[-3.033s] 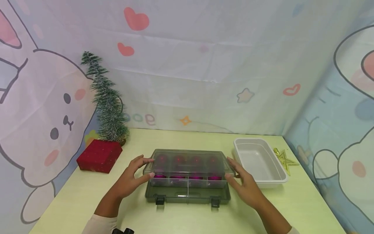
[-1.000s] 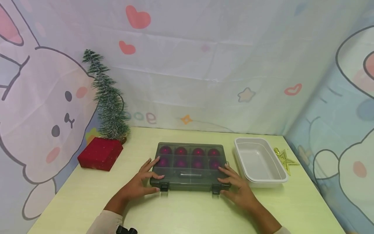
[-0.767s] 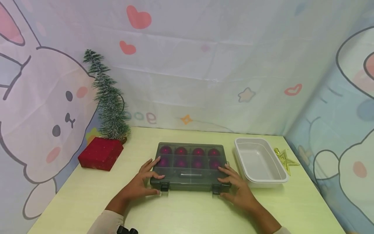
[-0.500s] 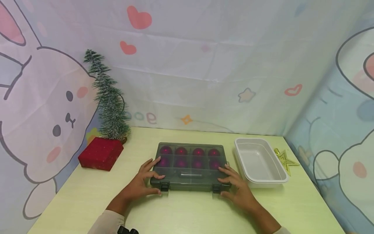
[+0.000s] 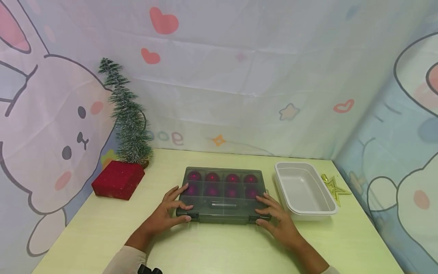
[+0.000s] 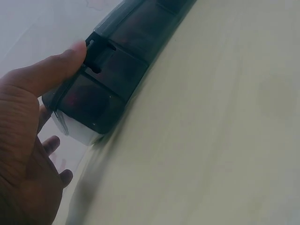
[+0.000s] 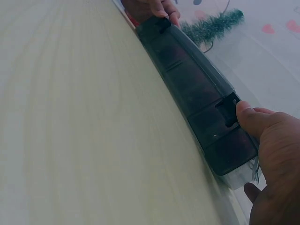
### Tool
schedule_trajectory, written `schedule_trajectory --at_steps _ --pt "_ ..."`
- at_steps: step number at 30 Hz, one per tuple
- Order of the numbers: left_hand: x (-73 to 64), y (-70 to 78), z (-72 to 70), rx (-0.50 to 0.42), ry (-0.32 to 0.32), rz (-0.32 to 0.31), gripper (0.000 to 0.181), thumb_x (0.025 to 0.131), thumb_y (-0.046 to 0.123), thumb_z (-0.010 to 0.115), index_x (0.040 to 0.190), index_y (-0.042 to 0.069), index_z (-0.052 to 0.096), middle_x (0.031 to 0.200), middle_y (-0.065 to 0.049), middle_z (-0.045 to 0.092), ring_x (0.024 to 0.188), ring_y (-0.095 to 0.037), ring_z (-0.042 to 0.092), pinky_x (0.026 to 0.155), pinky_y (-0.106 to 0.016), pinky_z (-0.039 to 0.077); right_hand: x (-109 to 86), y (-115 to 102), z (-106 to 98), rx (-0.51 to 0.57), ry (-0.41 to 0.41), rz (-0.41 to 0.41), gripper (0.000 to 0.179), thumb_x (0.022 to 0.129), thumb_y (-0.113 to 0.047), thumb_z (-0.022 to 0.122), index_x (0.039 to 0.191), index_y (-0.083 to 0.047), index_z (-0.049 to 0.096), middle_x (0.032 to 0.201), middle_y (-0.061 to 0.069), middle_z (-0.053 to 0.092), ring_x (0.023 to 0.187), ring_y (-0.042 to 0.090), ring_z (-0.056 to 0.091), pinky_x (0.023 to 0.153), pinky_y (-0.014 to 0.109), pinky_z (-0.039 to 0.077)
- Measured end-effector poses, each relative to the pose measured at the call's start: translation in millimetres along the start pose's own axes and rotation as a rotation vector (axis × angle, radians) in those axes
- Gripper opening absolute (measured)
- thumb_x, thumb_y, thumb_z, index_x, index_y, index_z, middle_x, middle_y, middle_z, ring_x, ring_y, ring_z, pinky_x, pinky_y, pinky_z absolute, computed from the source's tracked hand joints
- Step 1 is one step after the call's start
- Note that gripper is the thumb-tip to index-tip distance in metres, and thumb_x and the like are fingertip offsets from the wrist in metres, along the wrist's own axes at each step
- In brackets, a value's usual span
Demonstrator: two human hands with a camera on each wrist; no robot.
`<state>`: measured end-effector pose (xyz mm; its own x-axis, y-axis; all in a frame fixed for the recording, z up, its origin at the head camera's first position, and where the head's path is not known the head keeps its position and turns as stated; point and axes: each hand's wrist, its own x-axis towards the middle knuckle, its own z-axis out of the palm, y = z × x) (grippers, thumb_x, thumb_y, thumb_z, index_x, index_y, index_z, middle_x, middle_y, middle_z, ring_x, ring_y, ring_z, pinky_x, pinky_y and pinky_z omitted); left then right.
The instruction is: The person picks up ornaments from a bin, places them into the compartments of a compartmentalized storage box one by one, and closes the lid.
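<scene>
I've got both hands on the smoky grey translucent plastic organiser case, lying flat near the middle of the pale yellow-green table, lid down. My left hand curls round its near left corner, thumb on the dark latch; my right hand likewise, thumb on the other latch. The red round baubles inside look fragile. The shell is rigid, light, probably slick, so I'd grip the short ends.
</scene>
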<state>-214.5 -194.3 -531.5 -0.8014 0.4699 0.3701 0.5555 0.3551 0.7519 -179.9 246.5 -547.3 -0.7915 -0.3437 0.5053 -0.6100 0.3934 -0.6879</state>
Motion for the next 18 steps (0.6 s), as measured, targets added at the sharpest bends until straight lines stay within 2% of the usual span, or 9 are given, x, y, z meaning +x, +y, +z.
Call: schedule_trajectory --at_steps 4,8,11,13,14,15,17,18 --pt "0.5 0.1 0.8 0.002 0.013 0.011 0.024 0.095 0.016 0.086 0.118 0.023 0.084 0.179 -0.014 0.034 0.160 -0.066 0.012 0.117 -0.093 0.014 0.8 -1.7 1.5 0.015 0.013 0.011 0.029 0.098 -0.009 0.081 0.126 -0.015 0.078 0.162 0.017 0.057 0.168 0.017 0.030 0.127 0.006 0.017" --pt "1.5 -0.6 3.4 0.012 0.034 0.016 0.022 0.095 0.016 0.086 0.115 0.025 0.084 0.179 -0.013 0.036 0.162 -0.063 0.014 0.117 -0.094 0.010 1.1 -3.8 1.2 0.030 0.022 0.016 0.026 0.098 -0.008 0.080 0.123 -0.013 0.079 0.161 0.019 0.058 0.166 0.011 0.031 0.125 0.005 0.018" --pt "2.0 -1.6 5.6 0.023 0.046 0.014 0.020 0.095 0.016 0.085 0.113 0.026 0.084 0.178 -0.016 0.037 0.164 -0.061 0.013 0.117 -0.093 0.006 1.0 -3.8 1.6 0.043 0.026 0.033 0.023 0.098 -0.007 0.080 0.120 -0.013 0.080 0.160 0.019 0.059 0.164 0.008 0.032 0.124 0.004 0.019" --pt "3.0 -1.5 6.4 0.033 0.049 0.011 0.019 0.095 0.016 0.085 0.111 0.027 0.084 0.177 -0.018 0.037 0.165 -0.060 0.012 0.117 -0.093 0.004 1.3 -3.3 2.3 0.048 0.027 0.049 0.021 0.099 -0.008 0.079 0.119 -0.015 0.080 0.160 0.018 0.059 0.165 0.011 0.033 0.124 0.004 0.019" --pt "3.9 -1.2 6.6 0.039 0.051 0.010 0.018 0.096 0.017 0.085 0.110 0.027 0.084 0.177 -0.019 0.038 0.166 -0.059 0.012 0.117 -0.093 0.004 1.5 -3.6 2.3 0.047 0.026 0.062 0.020 0.099 -0.009 0.079 0.119 -0.016 0.080 0.160 0.016 0.059 0.165 0.015 0.033 0.130 0.012 0.022" --pt "4.9 -0.9 6.7 0.046 0.053 0.012 0.017 0.096 0.017 0.084 0.109 0.027 0.084 0.176 -0.020 0.038 0.165 -0.060 0.012 0.117 -0.093 0.004 1.8 -3.9 2.1 0.046 0.024 0.078 0.020 0.100 -0.011 0.079 0.119 -0.017 0.080 0.161 0.014 0.059 0.165 0.016 0.033 0.130 0.012 0.022" --pt "6.6 -0.6 6.7 0.053 0.057 0.015 0.017 0.095 0.017 0.085 0.109 0.027 0.084 0.176 -0.020 0.039 0.165 -0.061 0.012 0.116 -0.093 0.004 2.3 -4.6 1.6 0.038 0.025 0.092 0.019 0.101 -0.012 0.079 0.118 -0.018 0.079 0.161 0.013 0.059 0.165 0.018 0.032 0.137 0.033 0.028" --pt "7.0 -0.7 6.6 0.059 0.060 0.019 0.018 0.095 0.017 0.085 0.110 0.027 0.084 0.176 -0.019 0.039 0.164 -0.061 0.013 0.116 -0.094 0.005 2.4 -4.7 1.3 0.033 0.025 0.099 0.019 0.101 -0.013 0.078 0.118 -0.019 0.079 0.162 0.012 0.059 0.165 0.017 0.032 0.137 0.034 0.028"
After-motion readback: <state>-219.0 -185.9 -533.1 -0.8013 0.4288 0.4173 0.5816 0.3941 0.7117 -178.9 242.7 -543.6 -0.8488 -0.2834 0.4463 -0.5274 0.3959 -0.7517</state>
